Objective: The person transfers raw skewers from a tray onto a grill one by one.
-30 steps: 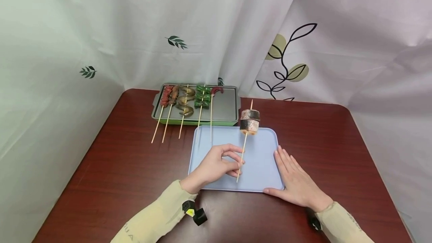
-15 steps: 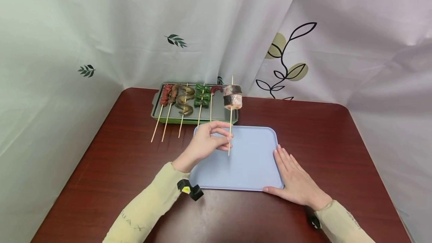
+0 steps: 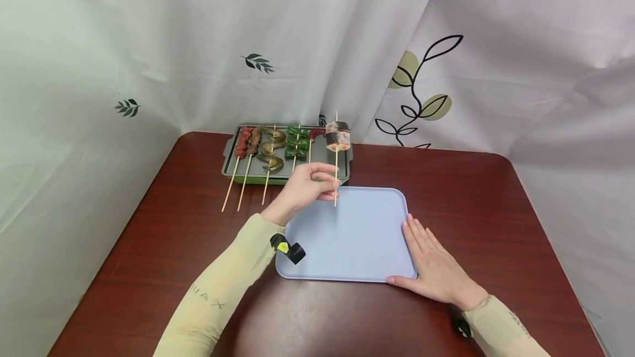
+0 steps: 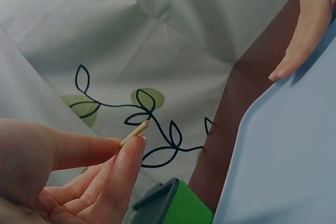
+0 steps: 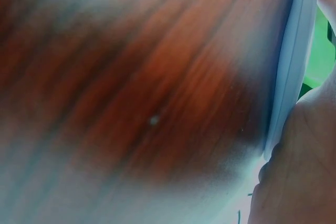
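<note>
My left hand [image 3: 308, 187] pinches the lower stick of a fish skewer [image 3: 338, 138]. Two chunks with dark and silvery skin sit upright near its top, in front of the right part of a grill pan [image 3: 344, 164]. In the left wrist view the stick's end [image 4: 137, 131] pokes out between thumb and fingers. My right hand [image 3: 436, 266] lies with straight fingers along the right edge of a pale blue tray [image 3: 357, 236]. The right wrist view shows the tray's rim [image 5: 289, 66] beside that hand.
On the grill pan lie a red meat skewer [image 3: 243, 142], a brown meat skewer [image 3: 255, 140], a shrimp skewer [image 3: 273, 147], a green pepper skewer [image 3: 296, 145] and a dark red curled piece on a stick [image 3: 316, 133]. A white curtain [image 3: 213, 43] hangs behind the table.
My left hand has carried the fish skewer away from me and to the left, from over the tray to the grill pan's right part. The right hand and tray stay put.
</note>
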`<state>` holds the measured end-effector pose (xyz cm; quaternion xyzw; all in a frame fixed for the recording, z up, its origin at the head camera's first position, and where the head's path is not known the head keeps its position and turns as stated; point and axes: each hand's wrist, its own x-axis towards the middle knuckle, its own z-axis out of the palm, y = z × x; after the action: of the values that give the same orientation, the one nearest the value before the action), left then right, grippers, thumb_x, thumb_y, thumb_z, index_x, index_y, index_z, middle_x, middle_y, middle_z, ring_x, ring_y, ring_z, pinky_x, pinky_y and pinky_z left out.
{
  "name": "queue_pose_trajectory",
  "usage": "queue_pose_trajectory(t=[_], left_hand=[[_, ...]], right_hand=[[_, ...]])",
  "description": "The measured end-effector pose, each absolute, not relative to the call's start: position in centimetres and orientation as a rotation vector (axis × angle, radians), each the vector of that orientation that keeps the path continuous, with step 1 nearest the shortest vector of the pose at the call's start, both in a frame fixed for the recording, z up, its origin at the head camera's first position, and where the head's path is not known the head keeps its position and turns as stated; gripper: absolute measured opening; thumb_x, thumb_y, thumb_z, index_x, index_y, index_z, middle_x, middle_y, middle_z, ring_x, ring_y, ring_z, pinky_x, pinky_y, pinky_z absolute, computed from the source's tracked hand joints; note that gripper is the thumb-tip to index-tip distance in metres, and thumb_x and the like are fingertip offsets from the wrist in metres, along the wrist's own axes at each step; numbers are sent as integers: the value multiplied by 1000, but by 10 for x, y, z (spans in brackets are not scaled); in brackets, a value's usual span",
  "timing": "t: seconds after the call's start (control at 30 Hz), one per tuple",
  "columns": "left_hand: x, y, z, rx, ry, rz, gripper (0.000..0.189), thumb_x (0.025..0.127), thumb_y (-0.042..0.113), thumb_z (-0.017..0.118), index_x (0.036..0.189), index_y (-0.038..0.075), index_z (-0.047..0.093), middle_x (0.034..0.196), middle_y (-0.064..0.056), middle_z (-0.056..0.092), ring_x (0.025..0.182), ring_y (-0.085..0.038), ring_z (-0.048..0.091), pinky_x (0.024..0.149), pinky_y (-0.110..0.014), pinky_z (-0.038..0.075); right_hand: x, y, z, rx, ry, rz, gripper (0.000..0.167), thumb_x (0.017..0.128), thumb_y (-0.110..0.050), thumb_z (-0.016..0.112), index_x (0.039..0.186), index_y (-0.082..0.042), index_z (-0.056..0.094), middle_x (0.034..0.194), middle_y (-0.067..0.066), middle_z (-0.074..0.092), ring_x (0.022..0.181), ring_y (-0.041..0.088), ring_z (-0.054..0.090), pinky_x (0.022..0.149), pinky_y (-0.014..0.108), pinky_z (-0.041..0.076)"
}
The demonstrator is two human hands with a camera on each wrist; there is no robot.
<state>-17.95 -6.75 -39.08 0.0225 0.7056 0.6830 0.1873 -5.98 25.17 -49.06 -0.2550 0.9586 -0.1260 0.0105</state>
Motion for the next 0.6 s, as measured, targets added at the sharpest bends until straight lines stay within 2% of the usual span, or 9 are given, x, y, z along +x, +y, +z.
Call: queue_pose_trajectory(t=[0.3, 0.6], left_hand=[[-189, -65, -405, -5, 1994, 1894, 40, 94, -8, 68, 133, -10, 58, 112, -30, 68, 71, -19, 72, 69, -31, 62], [-186, -64, -412, -30, 1974, 1851, 38, 94, -9, 65, 132, -10, 57, 116, -33, 66, 70, -18, 71, 69, -30, 62]], right_hand=[[-60, 253, -490, -800, 2991, -380, 118, 84, -79, 60, 157, 7, 24, 166, 23, 13, 151, 39, 18, 121, 53, 21], [-59, 252, -490, -803, 2992, -380, 119, 84, -79, 60, 157, 8, 25, 166, 24, 14, 151, 39, 17, 121, 52, 21]])
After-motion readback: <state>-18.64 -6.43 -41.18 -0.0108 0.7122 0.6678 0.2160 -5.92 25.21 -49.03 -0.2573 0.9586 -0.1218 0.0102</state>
